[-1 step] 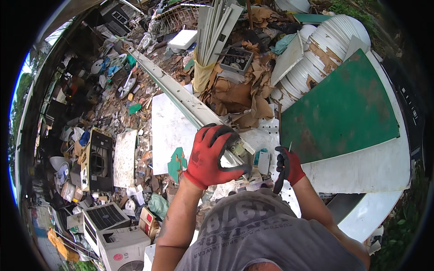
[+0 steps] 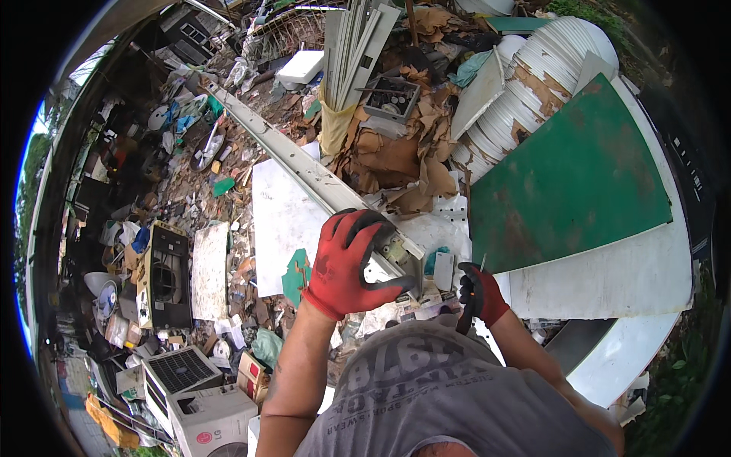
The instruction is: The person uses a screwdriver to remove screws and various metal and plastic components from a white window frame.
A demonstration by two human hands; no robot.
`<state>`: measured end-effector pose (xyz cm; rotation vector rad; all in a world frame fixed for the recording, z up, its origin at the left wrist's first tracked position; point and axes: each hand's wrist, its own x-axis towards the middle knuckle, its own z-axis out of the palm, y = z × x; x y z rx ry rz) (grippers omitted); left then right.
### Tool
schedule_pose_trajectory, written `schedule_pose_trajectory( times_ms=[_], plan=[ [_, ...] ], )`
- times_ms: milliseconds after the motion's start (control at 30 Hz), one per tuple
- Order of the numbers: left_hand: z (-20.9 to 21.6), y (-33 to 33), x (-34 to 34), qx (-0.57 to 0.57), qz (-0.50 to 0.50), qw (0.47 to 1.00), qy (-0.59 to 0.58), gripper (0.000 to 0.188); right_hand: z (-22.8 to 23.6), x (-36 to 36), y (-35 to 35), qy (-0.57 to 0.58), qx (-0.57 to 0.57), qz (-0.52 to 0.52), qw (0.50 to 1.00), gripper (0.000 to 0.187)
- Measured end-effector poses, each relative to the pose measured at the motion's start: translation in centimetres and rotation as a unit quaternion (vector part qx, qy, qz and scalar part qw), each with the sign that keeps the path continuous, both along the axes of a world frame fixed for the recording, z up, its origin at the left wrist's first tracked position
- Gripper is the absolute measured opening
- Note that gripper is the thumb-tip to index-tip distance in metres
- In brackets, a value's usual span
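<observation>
A long white metal channel (image 2: 293,160) runs from the far left down to its near end in front of me. My left hand (image 2: 350,263), in a red and black glove, is closed over that near end, fingers across the top and thumb along the near side. A small metal fitting (image 2: 394,250) shows inside the channel beside my fingers. To the right, apart from the channel, my right hand (image 2: 481,293) in a matching glove is closed round a screwdriver (image 2: 483,261). Its thin shaft points up, and its dark handle is mostly hidden by my fingers.
A green sheet (image 2: 571,183) lies over white panels on the right, by a white ribbed roll (image 2: 525,91). Torn cardboard (image 2: 392,156) and a sack (image 2: 335,129) of upright strips stand ahead. An air-conditioner casing (image 2: 209,423) sits lower left among scattered scrap.
My right hand has shifted slightly left with the screwdriver. The channel has rolled a little in my left hand, so less of its green-tinted side shows. The view has shifted slightly.
</observation>
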<state>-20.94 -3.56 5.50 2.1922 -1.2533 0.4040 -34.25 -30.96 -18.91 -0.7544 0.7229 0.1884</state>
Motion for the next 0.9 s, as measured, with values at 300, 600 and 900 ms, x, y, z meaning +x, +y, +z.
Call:
schedule_pose_trajectory(
  times_ms=[300, 600, 900],
  plan=[
    [0.3, -0.2, 1.5, 0.057, -0.010, 0.998, -0.036, 0.101, 4.8, -4.9, 2.1, -0.109, -0.120, 0.222, 0.962, 0.071],
    [0.8, -0.8, 2.7, 0.078, -0.028, 0.994, -0.076, 0.107, 15.3, -6.6, 1.1, -0.156, -0.236, 0.191, 0.940, 0.063],
    [2.5, -0.9, 4.6, 0.115, -0.101, 0.987, -0.050, 0.099, 22.6, -8.1, 0.1, -0.297, -0.412, 0.272, 0.817, 0.063]
  ],
)
